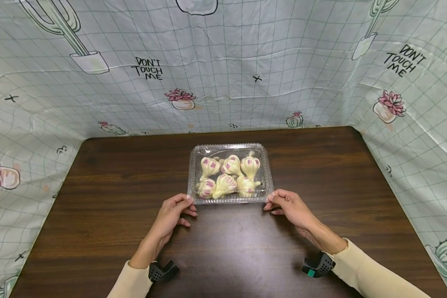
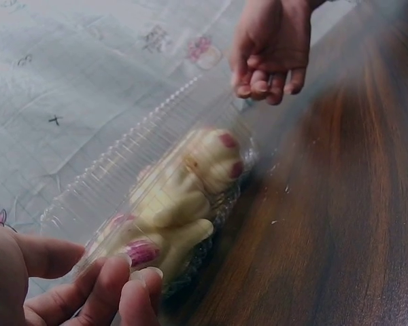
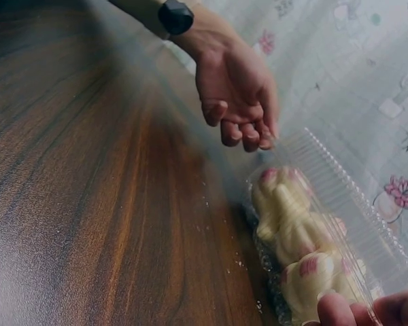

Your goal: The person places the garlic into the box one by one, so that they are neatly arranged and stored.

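A clear plastic clamshell container (image 1: 267,171) stands on the brown table, holding several cream garlic bulbs (image 1: 226,184) with purple patches, laid in two rows. Its transparent lid (image 2: 132,146) extends over the bulbs. At the near left corner, my left hand (image 1: 170,214) pinches the lid's edge between thumb and fingers. My right hand (image 1: 293,210) pinches the near right corner in the same way. In the right wrist view, the garlic (image 3: 306,268) shows through the plastic, close beside the right fingertips (image 3: 334,311).
The dark wood-grain table (image 1: 126,165) reaches back to a pale grid-patterned cloth (image 1: 231,54) with printed cacti, which hangs behind and along both sides. Each wrist wears a black strapped device (image 1: 318,265) below a cream sleeve (image 1: 372,269).
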### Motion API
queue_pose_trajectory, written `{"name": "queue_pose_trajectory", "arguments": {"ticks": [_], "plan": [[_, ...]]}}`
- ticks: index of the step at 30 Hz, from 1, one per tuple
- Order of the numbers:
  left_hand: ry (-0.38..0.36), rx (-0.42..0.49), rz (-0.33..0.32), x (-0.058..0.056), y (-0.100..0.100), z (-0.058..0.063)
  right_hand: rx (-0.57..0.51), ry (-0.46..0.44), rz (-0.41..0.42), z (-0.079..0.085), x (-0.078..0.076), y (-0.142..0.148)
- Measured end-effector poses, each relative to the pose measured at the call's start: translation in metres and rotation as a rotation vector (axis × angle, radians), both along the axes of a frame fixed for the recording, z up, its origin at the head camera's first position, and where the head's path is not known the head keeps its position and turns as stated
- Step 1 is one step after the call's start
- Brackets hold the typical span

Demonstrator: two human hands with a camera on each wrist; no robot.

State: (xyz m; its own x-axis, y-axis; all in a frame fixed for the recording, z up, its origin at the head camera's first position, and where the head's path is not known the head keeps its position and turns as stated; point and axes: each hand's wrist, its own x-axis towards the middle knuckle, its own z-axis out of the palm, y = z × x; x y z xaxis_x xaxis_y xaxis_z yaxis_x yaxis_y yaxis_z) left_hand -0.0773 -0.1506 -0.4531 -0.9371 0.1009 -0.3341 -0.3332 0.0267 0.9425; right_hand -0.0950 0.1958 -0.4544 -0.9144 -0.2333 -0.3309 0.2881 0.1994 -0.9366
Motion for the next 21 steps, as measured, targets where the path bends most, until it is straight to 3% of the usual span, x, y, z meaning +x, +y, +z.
{"name": "queue_pose_trajectory", "arguments": {"ticks": [12, 21], "plan": [[0.004, 0.004, -0.009, -0.0008, -0.0012, -0.0003, 0.003, 0.006, -0.004, 0.0012, 0.0001, -0.0004], [0.002, 0.005, 0.024, -0.0009, 0.0000, -0.0005, -0.021, 0.008, -0.022, 0.0024, 0.0022, -0.0050]]}}
